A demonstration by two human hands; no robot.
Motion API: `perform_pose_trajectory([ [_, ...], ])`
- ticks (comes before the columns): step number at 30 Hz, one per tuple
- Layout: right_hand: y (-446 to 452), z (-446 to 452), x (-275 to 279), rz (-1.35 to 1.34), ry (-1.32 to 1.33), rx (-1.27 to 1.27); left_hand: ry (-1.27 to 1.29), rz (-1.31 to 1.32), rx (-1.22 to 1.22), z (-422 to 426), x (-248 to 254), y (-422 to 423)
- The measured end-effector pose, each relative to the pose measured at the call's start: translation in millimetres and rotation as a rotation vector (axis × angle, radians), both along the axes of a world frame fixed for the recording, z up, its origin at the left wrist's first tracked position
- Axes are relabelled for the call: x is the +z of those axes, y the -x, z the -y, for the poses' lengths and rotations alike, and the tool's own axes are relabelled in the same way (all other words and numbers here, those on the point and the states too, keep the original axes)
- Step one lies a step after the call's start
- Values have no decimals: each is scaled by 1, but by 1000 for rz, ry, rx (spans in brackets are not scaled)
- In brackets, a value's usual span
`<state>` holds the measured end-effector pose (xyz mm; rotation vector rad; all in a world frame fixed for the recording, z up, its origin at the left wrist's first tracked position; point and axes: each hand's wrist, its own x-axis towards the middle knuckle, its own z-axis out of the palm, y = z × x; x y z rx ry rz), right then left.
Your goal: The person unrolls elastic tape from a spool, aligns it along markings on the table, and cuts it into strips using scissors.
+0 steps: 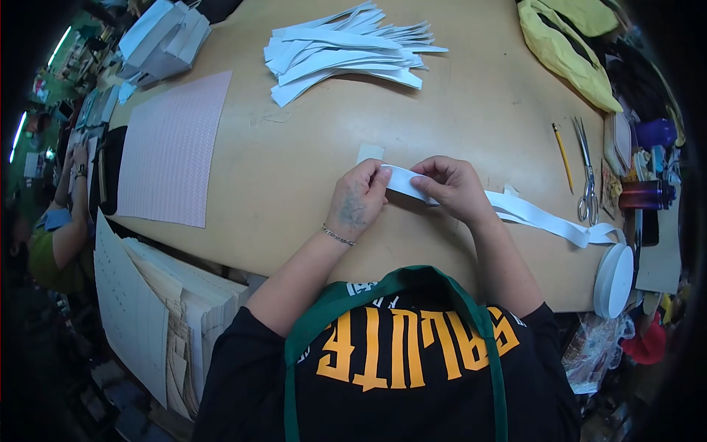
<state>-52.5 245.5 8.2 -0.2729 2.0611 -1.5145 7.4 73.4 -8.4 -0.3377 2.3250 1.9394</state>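
A flat white band (403, 181) is stretched between my two hands above the table's near middle. My left hand (358, 197) pinches its left end between thumb and fingers. With thumb and forefinger, my right hand (453, 188) grips the band a short way along. More white band (545, 219) runs from beyond my right wrist toward a white roll (613, 281) at the table's right edge. A small pale piece (370, 152) lies on the table just beyond my left fingers. Whether the band is elastic or fabric tape I cannot tell.
White strips (346, 55) lie heaped at the far side of the table (280, 162). A pink patterned sheet (177, 147) rests at left. Scissors (587, 173), a pencil (563, 158) and yellow cloth (563, 44) are at right. Another person's arm (70, 228) shows far left.
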Motion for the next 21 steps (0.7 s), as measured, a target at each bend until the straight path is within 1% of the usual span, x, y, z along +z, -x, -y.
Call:
perform_pose_trajectory([
  [2, 6, -1, -6, -9, -76, -11, -4, 71, -30, 5, 2, 3],
  [5, 13, 1, -2, -64, -265, -10, 119, 56, -28, 18, -3, 4],
  [6, 14, 3, 1, -89, -337, -7, 228, -29, -29, 23, -6, 3],
  [8, 14, 9, 4, -51, -359, -27, 450, -199, -34, 32, -11, 1],
  [11, 16, 14, -1, -50, -371, -35, 462, -315, -44, 31, -12, -4],
  [14, 17, 16, 1, -25, -299, -20, 432, -287, -23, 25, -9, -7],
  [17, 17, 10, 6, -7, -196, 3, 297, -315, 37, 22, -7, 1],
  [20, 15, 5, 15, 20, -120, 6, 109, -47, -68, 20, 7, 8],
  [21, 14, 3, 18, 32, -99, 2, 53, -7, -86, 21, 6, 11],
])
